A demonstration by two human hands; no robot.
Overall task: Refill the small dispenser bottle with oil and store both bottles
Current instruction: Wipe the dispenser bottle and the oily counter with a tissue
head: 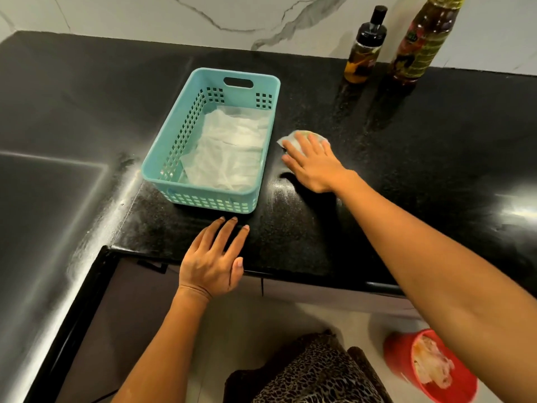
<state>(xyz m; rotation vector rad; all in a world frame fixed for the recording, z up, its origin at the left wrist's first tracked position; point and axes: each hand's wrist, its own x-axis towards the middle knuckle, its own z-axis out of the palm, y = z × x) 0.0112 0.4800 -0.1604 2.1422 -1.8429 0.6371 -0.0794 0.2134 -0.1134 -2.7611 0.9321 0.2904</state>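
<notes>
**Right hand pressing a wipe on the surface, both bottles standing at the far right**

The right hand lies palm down with its fingers straight and spread. It presses a small white wipe flat against the black speckled surface, just right of the basket. Part of the wipe looks yellowish where it shows between the fingers.

The left hand is also open and holds nothing. Its fingers are straight and rest on the near edge of the surface, with the fingertips just short of the basket's near wall.

The teal perforated basket sits at the middle of the surface, its long side running near to far. A crumpled white paper liner covers its floor.

The small dispenser bottle stands upright at the far right, close to the marble wall. It has a black cap, and amber oil shows in its lower part. Just right of it stands the large oil bottle, also upright, with a printed label and its top cut off by the frame. Both are well apart from the basket and from either hand.

A dark sink is sunk into the surface at the left. On the floor at the near right is a red bin holding crumpled paper.
</notes>
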